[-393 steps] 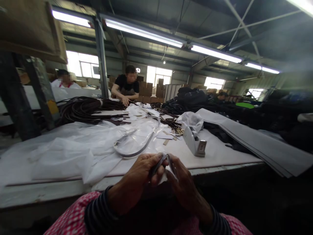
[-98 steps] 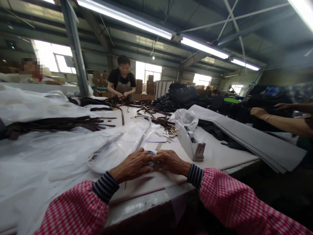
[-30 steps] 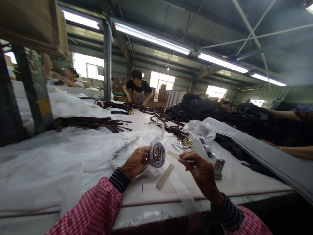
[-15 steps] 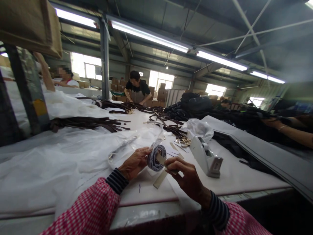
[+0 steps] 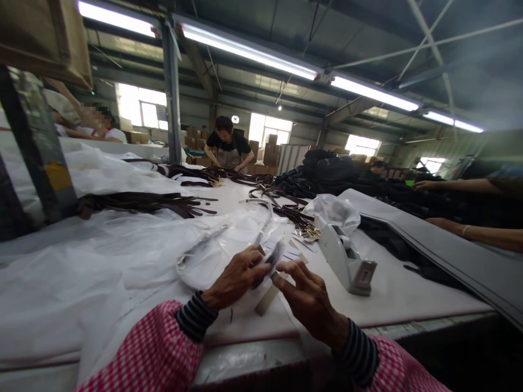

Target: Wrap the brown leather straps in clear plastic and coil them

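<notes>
Since half a second ago, the coiled strap [image 5: 276, 253] has swung from showing its round face to standing nearly edge-on and tilted between my two hands, just above the desk [image 5: 392, 296]. On my feed, the left hand [image 5: 235, 277] has it pinched between thumb and bent fingers, its film wrapping catching the light. My right hand [image 5: 308, 296] is close on the other side, its thumb and forefinger pinching a beige card strip [image 5: 285, 276] at the coil's edge. Beige also shows by the left fingertips; I can't tell whether it is the same piece.

Below the coil, a loose card strip [image 5: 265, 302] lies flat on the desk, partly covered. To the right stands a grey tape dispenser [image 5: 347, 264], with a clear plastic bag [image 5: 333, 211] behind it and brass buckles [image 5: 312, 233] beside that bag. Left of my hands, white plastic sheeting [image 5: 102, 272] spreads out, dark brown straps [image 5: 147, 202] bundled beyond. Across the desk, a person in an apron [image 5: 229, 149] bends over more straps.
</notes>
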Available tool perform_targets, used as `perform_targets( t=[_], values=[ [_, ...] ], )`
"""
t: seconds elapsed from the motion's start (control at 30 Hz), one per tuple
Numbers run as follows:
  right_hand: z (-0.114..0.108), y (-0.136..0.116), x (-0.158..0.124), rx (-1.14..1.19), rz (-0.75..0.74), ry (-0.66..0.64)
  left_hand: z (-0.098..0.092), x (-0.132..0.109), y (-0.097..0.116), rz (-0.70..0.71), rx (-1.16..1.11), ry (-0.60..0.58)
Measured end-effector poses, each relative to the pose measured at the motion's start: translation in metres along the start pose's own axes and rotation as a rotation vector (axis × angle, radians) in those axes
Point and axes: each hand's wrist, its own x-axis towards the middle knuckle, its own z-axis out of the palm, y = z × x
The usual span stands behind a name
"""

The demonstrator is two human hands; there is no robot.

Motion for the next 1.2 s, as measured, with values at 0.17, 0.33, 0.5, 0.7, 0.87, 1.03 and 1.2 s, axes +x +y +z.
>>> perform_targets(
  t=[0.17, 0.33, 0.5, 0.7, 0.87, 1.03, 1.2],
  values=[
    [0.006, -0.002, -0.026, -0.04, -0.004, -0.123, 0.026, -0.013, -0.004, 0.18, 0.515, -0.076],
    [0.009, 0.005, -0.038, 0.071, 0.112, -0.185, 0.036, -0.013, -0.015, 0.269, 0.531, -0.162],
    [0.0, 0.016, -0.019, 0.245, 0.286, -0.352, 0.031, -0.012, -0.016, 0.254, 0.377, -0.135],
    [-0.001, 0.033, 0.004, 0.668, 0.733, -0.416, 0.033, -0.014, -0.012, 0.09, 0.268, -0.042],
    [0.002, 0.045, 0.023, 0.928, 0.857, -0.573, 0.033, -0.012, -0.01, 0.101, 0.195, -0.061],
    [0.004, 0.053, 0.023, 0.802, 0.691, -0.526, 0.031, -0.013, -0.008, 0.063, 0.18, -0.038],
    [0.008, 0.051, 0.018, 0.749, 0.593, -0.449, 0.031, -0.014, -0.007, 0.048, 0.369, -0.021]
  ],
)
